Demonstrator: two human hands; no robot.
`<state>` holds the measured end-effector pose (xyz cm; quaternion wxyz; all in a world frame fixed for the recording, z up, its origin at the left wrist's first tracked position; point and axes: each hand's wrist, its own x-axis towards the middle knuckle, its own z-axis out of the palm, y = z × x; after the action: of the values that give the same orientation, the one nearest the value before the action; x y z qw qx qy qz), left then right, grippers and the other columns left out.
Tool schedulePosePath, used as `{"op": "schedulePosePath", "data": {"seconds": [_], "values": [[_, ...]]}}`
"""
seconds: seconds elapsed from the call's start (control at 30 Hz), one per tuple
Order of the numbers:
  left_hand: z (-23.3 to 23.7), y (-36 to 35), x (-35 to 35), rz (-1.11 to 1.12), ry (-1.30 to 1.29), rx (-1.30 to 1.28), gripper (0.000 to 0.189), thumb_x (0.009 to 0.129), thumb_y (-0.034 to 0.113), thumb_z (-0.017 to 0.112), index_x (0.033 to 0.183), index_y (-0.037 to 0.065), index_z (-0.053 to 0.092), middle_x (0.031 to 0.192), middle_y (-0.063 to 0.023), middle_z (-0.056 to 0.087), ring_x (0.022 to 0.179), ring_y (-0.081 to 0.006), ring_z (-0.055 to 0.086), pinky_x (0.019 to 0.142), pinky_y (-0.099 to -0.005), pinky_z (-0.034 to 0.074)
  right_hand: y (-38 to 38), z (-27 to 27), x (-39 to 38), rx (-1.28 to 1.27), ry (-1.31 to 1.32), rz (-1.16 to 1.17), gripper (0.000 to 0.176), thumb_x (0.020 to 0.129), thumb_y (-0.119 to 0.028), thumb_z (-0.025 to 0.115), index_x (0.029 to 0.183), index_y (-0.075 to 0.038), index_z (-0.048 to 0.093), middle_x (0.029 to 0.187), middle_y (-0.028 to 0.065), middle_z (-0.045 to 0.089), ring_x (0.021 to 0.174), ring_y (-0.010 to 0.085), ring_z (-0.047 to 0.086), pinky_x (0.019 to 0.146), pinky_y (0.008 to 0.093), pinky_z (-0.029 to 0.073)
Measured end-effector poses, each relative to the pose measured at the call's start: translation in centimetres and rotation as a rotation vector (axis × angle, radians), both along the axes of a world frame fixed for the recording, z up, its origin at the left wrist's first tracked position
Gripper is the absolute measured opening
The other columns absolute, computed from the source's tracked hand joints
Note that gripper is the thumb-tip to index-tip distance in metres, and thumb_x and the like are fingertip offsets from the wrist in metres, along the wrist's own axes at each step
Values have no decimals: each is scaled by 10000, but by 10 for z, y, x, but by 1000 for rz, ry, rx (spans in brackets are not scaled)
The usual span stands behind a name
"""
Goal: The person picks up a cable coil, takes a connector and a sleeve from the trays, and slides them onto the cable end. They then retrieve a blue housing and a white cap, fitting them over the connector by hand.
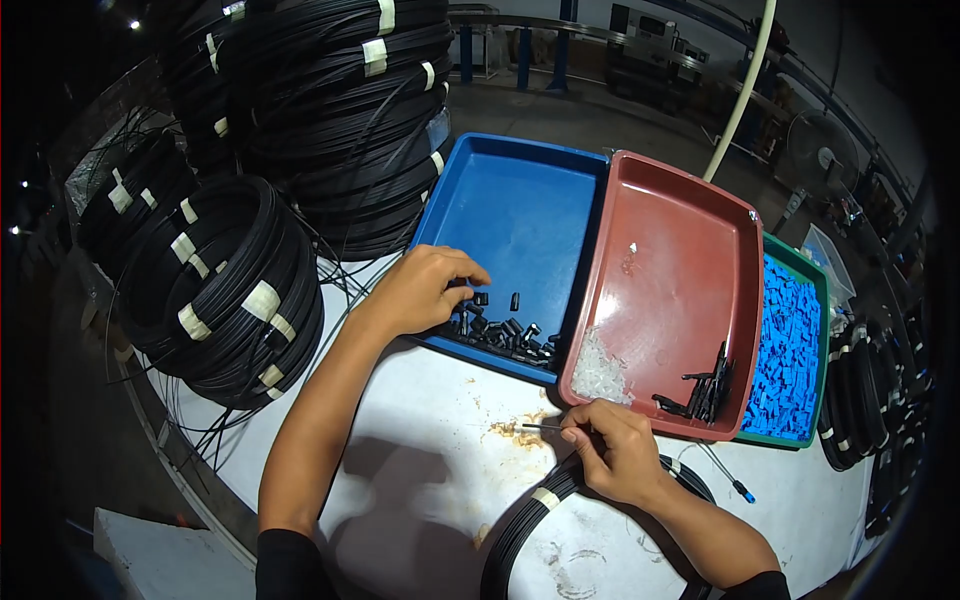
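Observation:
My left hand (425,287) is over the near left part of a blue tray (515,200), its thumb and fingers apart and nothing visibly held. Small black cylindrical connector pieces (510,338) lie along the tray's near side, some right beside my thumb. My right hand (612,452) pinches a thin black cable (541,427) between thumb and fingers, the cable's end pointing left above the white table. Under my right wrist lies a coil of black cable (520,530) bound with pale tape.
A red tray (670,260) holds clear plastic bits (598,375) and black parts (708,388). Right of it, a green tray (823,330) holds blue pieces (780,350). Taped cable coils (225,290) stand at left, with taller stacks (350,130) behind. A blue-tipped cable end (743,491) lies at right.

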<state>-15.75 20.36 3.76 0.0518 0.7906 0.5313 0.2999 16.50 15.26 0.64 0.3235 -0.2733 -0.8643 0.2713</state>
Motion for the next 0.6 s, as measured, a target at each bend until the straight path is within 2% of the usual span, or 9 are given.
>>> {"op": "schedulePosePath", "data": {"seconds": [0.07,0.1,0.2,0.37,0.47,0.53,0.6], "values": [[11,-7,3,-8,29,-237,185,822,21,750,1004,7,778,971,-158,762,880,-287,732,815,-374,569,0,2,0,3,-18,-4,71,918,-73,700,928,-11,666,836,136,699,670,301,682,602,375,526],[11,-7,4,-27,23,-276,156,804,47,779,953,2,787,925,-159,763,845,-274,734,787,-369,571,-1,2,0,3,-26,-4,71,917,-71,701,927,-11,666,837,136,700,671,301,683,604,376,527],[4,-5,9,-17,83,-313,149,805,46,778,947,2,788,924,-160,763,838,-261,735,761,-364,573,0,2,-1,11,-39,2,71,914,-68,704,925,-10,665,841,136,702,672,302,685,606,378,528],[1,-1,11,-11,117,-208,152,817,71,763,957,20,792,936,-143,766,837,-271,734,762,-376,575,1,2,-1,16,-56,10,74,911,-66,708,922,-9,663,850,138,705,678,304,688,611,380,531],[5,1,5,84,145,-149,180,833,77,743,1002,35,788,979,-143,765,870,-283,731,805,-379,574,1,3,-1,-18,-61,8,75,914,-67,707,922,-7,662,855,142,706,690,307,692,617,381,534],[5,4,-5,138,81,-7,213,846,66,722,1050,40,777,1013,-149,762,909,-282,728,848,-374,570,1,4,-1,-29,-47,15,75,916,-68,707,927,-6,665,858,146,707,702,311,695,626,383,538],[7,5,-12,183,110,-32,228,852,49,716,1074,41,769,1031,-155,759,937,-288,724,870,-375,567,1,5,-1,-45,-50,12,74,916,-67,706,929,-6,667,858,147,707,706,312,696,629,383,539]]}}
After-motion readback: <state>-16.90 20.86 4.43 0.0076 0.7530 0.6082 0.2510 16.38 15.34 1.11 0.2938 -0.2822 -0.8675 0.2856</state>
